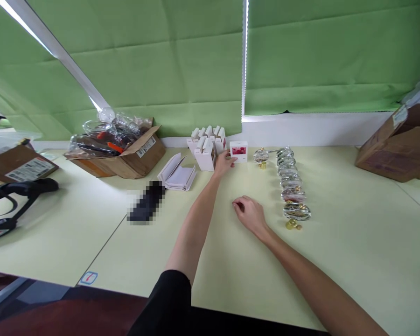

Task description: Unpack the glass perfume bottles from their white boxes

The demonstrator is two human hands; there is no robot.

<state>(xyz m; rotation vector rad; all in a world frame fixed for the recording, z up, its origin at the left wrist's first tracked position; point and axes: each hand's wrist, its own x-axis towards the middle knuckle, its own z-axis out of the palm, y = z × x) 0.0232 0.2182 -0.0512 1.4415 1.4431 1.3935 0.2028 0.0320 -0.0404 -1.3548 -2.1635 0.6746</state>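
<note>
My left hand (224,164) reaches to the back of the table, its thumb and fingers at the left edge of a small white box (243,157) with a pink picture on its front. Just left of that hand stands a group of upright white boxes (205,161) with their top flaps raised. Closer to me, my right hand (251,213) rests above the table with fingers curled in and no object visible in them. To its right runs a row of shiny clear-and-silver packets (290,179), with small gold pieces (291,224) at the near end. One more packet (261,155) lies beside the small box.
An open white booklet-like case (179,177) lies left of the boxes, near a pixelated dark object (146,203). Cardboard boxes (136,161) with plastic-wrapped goods stand at the left, beside a black device (21,200). Another carton (395,149) stands far right.
</note>
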